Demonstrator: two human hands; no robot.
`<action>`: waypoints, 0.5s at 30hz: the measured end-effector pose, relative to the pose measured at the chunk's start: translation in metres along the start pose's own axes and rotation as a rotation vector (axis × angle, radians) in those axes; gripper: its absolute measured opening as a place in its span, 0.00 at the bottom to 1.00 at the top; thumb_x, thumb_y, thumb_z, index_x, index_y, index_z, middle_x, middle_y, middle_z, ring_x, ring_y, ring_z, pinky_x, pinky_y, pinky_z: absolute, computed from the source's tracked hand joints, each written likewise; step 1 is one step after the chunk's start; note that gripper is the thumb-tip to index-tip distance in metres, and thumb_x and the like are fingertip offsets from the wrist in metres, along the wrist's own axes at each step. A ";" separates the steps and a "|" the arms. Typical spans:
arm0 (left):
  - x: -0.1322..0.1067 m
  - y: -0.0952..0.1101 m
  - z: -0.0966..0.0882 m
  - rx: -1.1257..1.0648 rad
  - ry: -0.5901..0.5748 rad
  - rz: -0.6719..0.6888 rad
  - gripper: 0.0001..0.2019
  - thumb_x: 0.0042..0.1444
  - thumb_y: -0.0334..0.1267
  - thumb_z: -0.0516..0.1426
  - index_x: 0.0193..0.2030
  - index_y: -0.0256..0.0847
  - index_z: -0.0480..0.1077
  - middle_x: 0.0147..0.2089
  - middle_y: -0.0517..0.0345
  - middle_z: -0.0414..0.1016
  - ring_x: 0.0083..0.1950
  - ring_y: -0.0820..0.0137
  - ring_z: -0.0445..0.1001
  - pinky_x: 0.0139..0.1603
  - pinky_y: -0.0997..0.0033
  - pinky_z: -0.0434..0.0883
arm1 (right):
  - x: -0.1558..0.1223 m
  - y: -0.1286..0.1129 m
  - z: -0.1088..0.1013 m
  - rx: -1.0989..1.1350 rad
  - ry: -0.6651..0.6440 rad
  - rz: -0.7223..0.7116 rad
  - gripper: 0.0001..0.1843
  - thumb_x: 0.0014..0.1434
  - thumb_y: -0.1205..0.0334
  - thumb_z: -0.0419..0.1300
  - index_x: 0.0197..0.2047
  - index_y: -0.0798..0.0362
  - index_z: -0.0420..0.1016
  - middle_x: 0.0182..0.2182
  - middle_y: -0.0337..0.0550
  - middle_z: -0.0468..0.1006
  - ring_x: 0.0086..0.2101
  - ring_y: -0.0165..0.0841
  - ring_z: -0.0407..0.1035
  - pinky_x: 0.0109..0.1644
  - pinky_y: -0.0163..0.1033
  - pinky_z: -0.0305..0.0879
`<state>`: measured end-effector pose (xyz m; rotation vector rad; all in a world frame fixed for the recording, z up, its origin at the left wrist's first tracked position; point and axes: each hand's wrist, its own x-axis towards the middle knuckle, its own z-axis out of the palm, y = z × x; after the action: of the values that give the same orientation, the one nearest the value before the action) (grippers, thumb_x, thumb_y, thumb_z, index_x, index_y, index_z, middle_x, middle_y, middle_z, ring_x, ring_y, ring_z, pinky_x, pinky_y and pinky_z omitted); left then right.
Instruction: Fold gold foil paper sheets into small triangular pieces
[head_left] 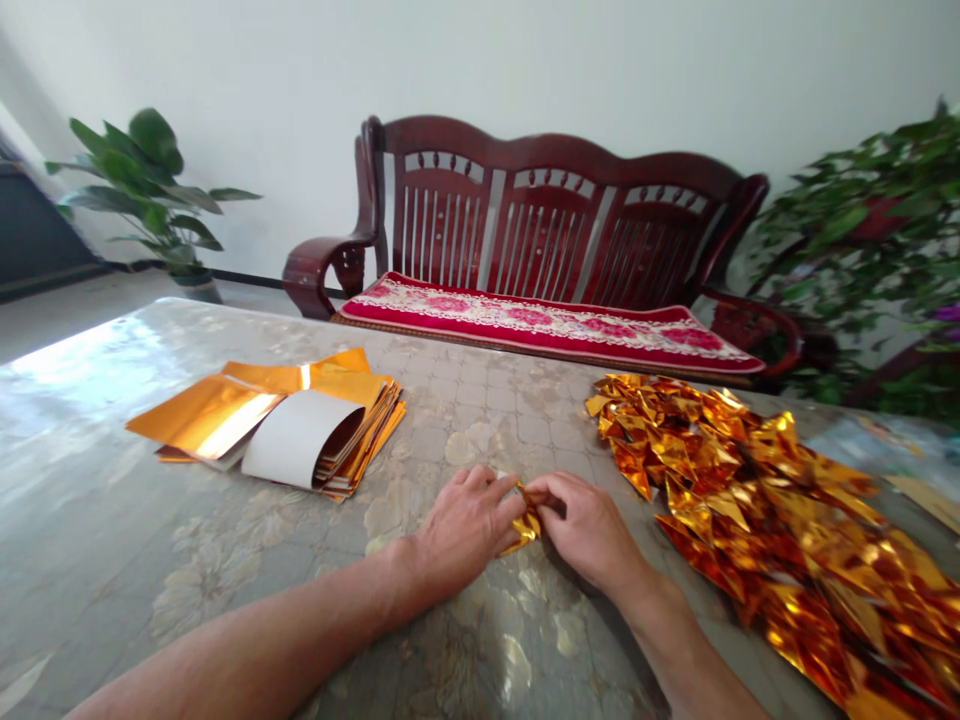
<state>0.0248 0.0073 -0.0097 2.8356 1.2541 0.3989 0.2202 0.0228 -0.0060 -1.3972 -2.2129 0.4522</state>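
Between my two hands, at the middle of the table, is a small piece of gold foil paper, partly folded and largely covered by my fingers. My left hand lies over its left side, fingers closed on it and pressing it toward the tabletop. With thumb and fingertips pinched, my right hand grips its right edge. To the left rests a stack of flat gold foil sheets, one curled over to show its white back. A long heap of folded gold foil pieces spreads along the right.
A patterned cover lies on the table. Behind it stands a dark wooden bench with a red floral cushion. Clear plastic sits past the heap. Leafy plants stand at left and right.
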 end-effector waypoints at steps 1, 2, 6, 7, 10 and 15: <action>0.000 0.000 0.000 0.000 -0.003 -0.002 0.15 0.64 0.45 0.57 0.54 0.45 0.66 0.55 0.58 0.72 0.52 0.60 0.68 0.51 0.60 0.67 | 0.000 0.000 0.000 0.015 -0.003 0.000 0.14 0.53 0.74 0.54 0.38 0.48 0.76 0.35 0.38 0.80 0.38 0.33 0.74 0.43 0.36 0.66; 0.000 0.000 0.000 0.001 -0.005 -0.003 0.14 0.64 0.45 0.57 0.53 0.45 0.66 0.54 0.58 0.72 0.51 0.60 0.68 0.50 0.60 0.67 | 0.000 0.001 -0.001 0.025 -0.004 0.002 0.15 0.54 0.73 0.54 0.38 0.48 0.77 0.36 0.38 0.81 0.38 0.33 0.74 0.44 0.36 0.66; 0.001 0.001 0.002 0.009 -0.002 -0.020 0.16 0.61 0.47 0.60 0.51 0.42 0.67 0.56 0.55 0.73 0.52 0.59 0.68 0.50 0.60 0.68 | -0.001 0.000 -0.004 -0.014 -0.008 0.000 0.15 0.55 0.72 0.55 0.40 0.47 0.78 0.36 0.38 0.82 0.38 0.33 0.75 0.43 0.35 0.66; 0.002 0.001 0.003 0.009 -0.003 -0.030 0.17 0.61 0.47 0.60 0.51 0.41 0.67 0.56 0.54 0.72 0.53 0.59 0.68 0.50 0.59 0.68 | -0.001 0.000 -0.005 -0.036 -0.016 -0.009 0.15 0.55 0.72 0.55 0.40 0.47 0.79 0.36 0.38 0.82 0.38 0.33 0.75 0.43 0.35 0.66; 0.002 0.001 0.005 0.003 -0.009 -0.071 0.19 0.60 0.48 0.61 0.51 0.39 0.66 0.55 0.52 0.73 0.54 0.58 0.69 0.51 0.60 0.69 | -0.002 -0.003 -0.009 -0.106 -0.052 -0.058 0.16 0.55 0.72 0.55 0.39 0.46 0.80 0.35 0.38 0.82 0.37 0.32 0.74 0.42 0.34 0.65; 0.003 0.002 0.003 -0.010 -0.007 -0.085 0.18 0.61 0.46 0.60 0.53 0.41 0.65 0.52 0.53 0.75 0.54 0.60 0.69 0.51 0.61 0.68 | -0.002 -0.007 -0.012 -0.181 -0.038 -0.173 0.17 0.54 0.76 0.54 0.34 0.48 0.80 0.29 0.38 0.80 0.33 0.33 0.71 0.39 0.35 0.63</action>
<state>0.0288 0.0080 -0.0115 2.7612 1.3612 0.3906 0.2222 0.0182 0.0067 -1.2793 -2.4318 0.2244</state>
